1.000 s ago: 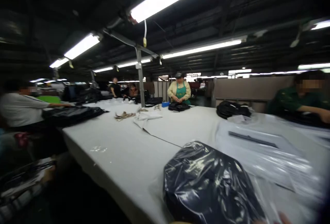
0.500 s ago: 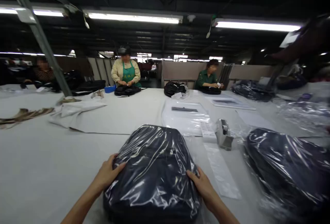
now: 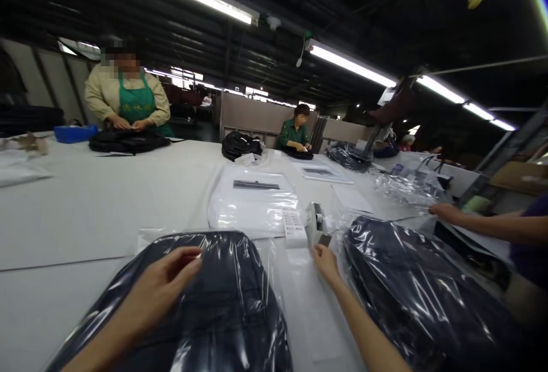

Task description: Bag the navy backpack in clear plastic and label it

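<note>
We count two dark backpacks sealed in clear plastic close to us on the white worktop [image 3: 85, 206]. The near backpack [image 3: 205, 309] lies at lower centre, directly under our left hand [image 3: 165, 289], which rests on its top with fingers loosely curled, gripping nothing. The second backpack [image 3: 411, 286] lies just to the right. Our right hand [image 3: 326, 262] is stretched forward between the two, fingertips pinched at the tape dispenser [image 3: 317, 225]; we cannot tell whether it actually holds tape.

One dispenser, standing between the bags. Just beside it, one white label strip [image 3: 293, 227]. Behind these, one flat stack of clear plastic bags [image 3: 252, 203] with a dark zipper strip on top.

People counted: three others in view. One person in a green apron [image 3: 136, 104] stands at far left, both hands on one flat black bag [image 3: 128, 141]. One seated person in dark green [image 3: 295, 131] works at the far edge, one black bundle [image 3: 240, 145] near them. One co-worker's hand [image 3: 445, 212] reaches in from the right, touching loose clear wrap [image 3: 406, 189].

One blue tray [image 3: 75, 133] sits at far left.
</note>
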`<state>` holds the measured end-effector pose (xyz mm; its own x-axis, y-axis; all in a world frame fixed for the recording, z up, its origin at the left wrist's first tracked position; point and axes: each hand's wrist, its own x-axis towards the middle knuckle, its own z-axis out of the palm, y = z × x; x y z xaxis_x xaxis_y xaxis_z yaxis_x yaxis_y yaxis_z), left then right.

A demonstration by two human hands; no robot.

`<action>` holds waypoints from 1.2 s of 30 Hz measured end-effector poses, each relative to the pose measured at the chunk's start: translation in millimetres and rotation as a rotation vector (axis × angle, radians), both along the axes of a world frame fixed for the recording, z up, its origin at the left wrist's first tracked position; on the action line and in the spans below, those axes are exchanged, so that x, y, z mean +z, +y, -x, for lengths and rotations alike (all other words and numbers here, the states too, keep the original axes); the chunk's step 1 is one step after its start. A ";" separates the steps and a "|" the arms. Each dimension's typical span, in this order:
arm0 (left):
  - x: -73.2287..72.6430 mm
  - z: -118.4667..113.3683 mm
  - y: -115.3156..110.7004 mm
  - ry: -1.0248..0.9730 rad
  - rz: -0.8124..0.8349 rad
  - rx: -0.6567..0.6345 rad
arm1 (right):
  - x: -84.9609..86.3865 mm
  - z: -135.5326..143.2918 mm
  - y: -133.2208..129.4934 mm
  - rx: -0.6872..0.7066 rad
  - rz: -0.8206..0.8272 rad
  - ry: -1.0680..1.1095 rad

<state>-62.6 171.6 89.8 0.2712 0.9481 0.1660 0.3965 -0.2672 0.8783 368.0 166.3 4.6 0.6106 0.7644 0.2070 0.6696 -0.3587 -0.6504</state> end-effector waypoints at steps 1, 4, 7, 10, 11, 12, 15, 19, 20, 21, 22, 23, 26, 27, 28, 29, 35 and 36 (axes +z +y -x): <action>8.3 -32.1 11.2 -0.060 0.031 -0.091 | -1.2 0.1 14.2 -0.017 -0.004 -0.019; 5.6 -126.0 52.6 -0.078 0.108 -0.191 | -6.5 4.2 45.8 -0.059 -0.021 -0.056; -21.8 -201.2 95.6 -0.027 0.164 -0.139 | -12.8 6.5 57.7 -0.070 -0.038 -0.080; -50.0 -250.7 122.7 -0.008 0.223 -0.128 | -20.2 7.2 52.6 -0.027 -0.066 -0.106; -57.6 -261.7 127.0 -0.013 0.235 -0.140 | -22.5 7.6 48.9 -0.008 -0.083 -0.118; -64.3 -270.5 129.3 -0.026 0.244 -0.158 | -24.5 7.9 45.0 0.008 -0.106 -0.131; -78.0 -286.5 128.3 -0.100 0.277 -0.225 | -27.3 8.2 36.7 0.020 -0.180 -0.166; -82.1 -294.0 119.5 -0.288 0.373 -0.373 | -23.6 6.4 33.6 0.151 -0.370 0.312; -81.1 -294.4 117.0 -0.341 0.389 -0.408 | -21.2 5.9 32.5 0.189 -0.428 0.466; -79.7 -294.3 114.5 -0.391 0.398 -0.438 | -18.1 5.4 30.7 0.221 -0.472 0.579; -78.0 -293.9 112.1 -0.434 0.398 -0.463 | -14.2 5.0 28.2 0.248 -0.494 0.633; -76.2 -293.1 109.8 -0.469 0.392 -0.484 | -9.6 4.6 25.1 0.273 -0.505 0.652; -71.2 -290.1 103.9 -0.527 0.375 -0.537 | 7.0 3.5 14.7 0.341 -0.518 0.654; -69.5 -289.2 102.0 -0.536 0.371 -0.552 | 12.5 2.9 11.8 0.358 -0.522 0.648; -67.7 -288.4 100.1 -0.543 0.366 -0.569 | 17.4 2.1 9.6 0.379 -0.518 0.642; -65.8 -287.7 98.1 -0.550 0.358 -0.584 | 21.6 1.0 8.1 0.407 -0.504 0.644; -57.6 -288.6 84.1 -0.566 0.224 -0.584 | 33.2 -7.7 5.5 0.477 -0.420 0.629; -57.8 -289.4 82.6 -0.555 0.195 -0.561 | 35.1 -8.0 4.0 0.466 -0.404 0.593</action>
